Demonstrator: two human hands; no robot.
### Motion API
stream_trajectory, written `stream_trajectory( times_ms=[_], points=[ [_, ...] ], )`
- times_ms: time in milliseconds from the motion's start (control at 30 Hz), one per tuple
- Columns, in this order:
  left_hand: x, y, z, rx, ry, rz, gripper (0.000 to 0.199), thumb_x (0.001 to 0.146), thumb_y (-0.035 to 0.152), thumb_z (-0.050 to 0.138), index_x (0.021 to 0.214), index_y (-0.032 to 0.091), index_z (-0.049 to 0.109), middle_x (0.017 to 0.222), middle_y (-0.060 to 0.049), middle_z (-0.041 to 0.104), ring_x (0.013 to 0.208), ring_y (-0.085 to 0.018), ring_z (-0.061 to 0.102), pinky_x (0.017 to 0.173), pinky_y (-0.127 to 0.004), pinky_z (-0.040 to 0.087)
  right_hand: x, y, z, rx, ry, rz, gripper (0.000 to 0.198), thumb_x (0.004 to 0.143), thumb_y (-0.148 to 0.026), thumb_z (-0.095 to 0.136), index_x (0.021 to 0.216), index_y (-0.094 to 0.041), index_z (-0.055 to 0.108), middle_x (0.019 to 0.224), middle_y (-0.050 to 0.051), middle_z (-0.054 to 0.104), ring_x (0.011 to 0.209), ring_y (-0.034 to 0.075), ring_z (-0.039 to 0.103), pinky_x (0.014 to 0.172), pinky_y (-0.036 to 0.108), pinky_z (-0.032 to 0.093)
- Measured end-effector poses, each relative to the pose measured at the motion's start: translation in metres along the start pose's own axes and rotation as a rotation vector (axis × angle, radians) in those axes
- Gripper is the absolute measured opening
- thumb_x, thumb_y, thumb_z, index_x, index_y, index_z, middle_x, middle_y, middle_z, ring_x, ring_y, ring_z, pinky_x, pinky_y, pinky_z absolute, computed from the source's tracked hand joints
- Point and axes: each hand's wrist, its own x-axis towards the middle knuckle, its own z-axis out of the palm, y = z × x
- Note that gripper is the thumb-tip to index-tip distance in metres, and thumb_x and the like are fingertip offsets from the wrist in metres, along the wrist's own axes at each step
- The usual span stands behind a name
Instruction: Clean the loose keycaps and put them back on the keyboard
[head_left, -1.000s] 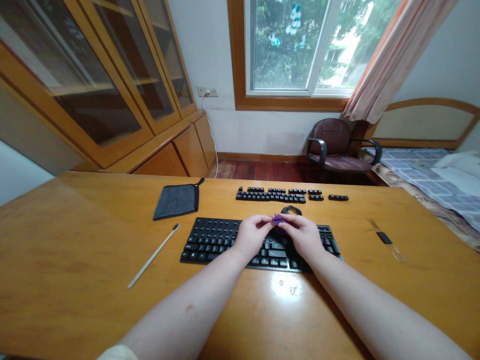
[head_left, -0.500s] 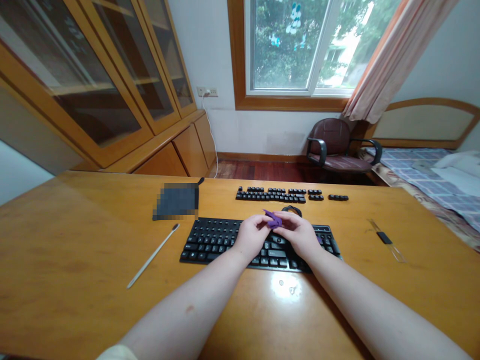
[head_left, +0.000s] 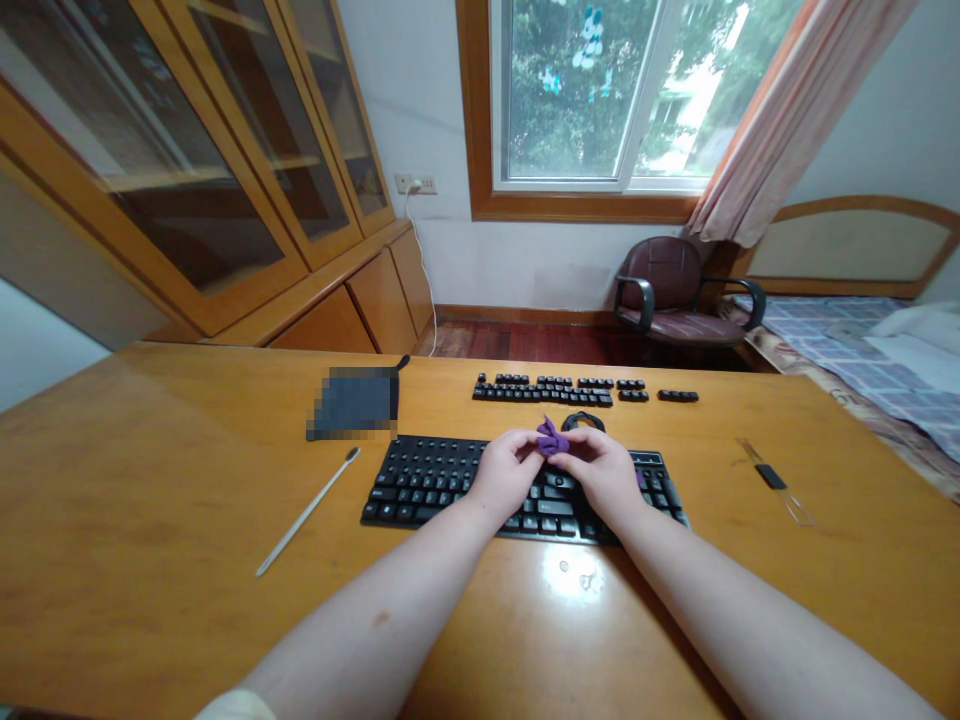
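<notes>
Above a black keyboard (head_left: 427, 485), a bunched purple cloth (head_left: 553, 438) is pinched between my two hands. My left hand (head_left: 510, 470) has its thumb and fingers closed on the cloth's left side. From the other side, the fingertips of my right hand (head_left: 602, 468) grip it too. Whether anything is wrapped inside the cloth cannot be seen. The keyboard's upper rows show bare key stems, while keycaps sit on its lower rows; my hands cover part of its middle. Just beyond my fingers lies a coiled black cable (head_left: 583, 420).
Rows of loose black keycaps (head_left: 544, 393) lie along the desk's far edge. To the left are a dark pouch (head_left: 356, 402), blurred out, and a long-handled brush (head_left: 307, 512). A wire keycap puller (head_left: 771, 477) rests on the right of the desk (head_left: 150, 500).
The purple cloth has been turned and bunched a little differently between my fingertips, its loose tip now pointing more upward. Both hands stay in nearly the same place over the keyboard.
</notes>
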Motion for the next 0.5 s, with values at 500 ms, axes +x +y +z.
stream_trajectory(
  times_ms=[500],
  points=[
    [-0.0007, 0.0007, 0.0005, -0.026, -0.004, -0.009, 0.014, 0.079, 0.026, 0.056, 0.082, 0.015, 0.065, 0.084, -0.006, 0.067, 0.081, -0.017, 0.062, 0.079, -0.029, 0.049, -0.0001, 0.0028, 0.0002, -0.038, -0.075, 0.043, 0.029, 0.059, -0.035, 0.075, 0.074, -0.019, 0.056, 0.07, 0.001, 0.062, 0.063, 0.016, 0.057, 0.063, 0.03, 0.047]
  ],
)
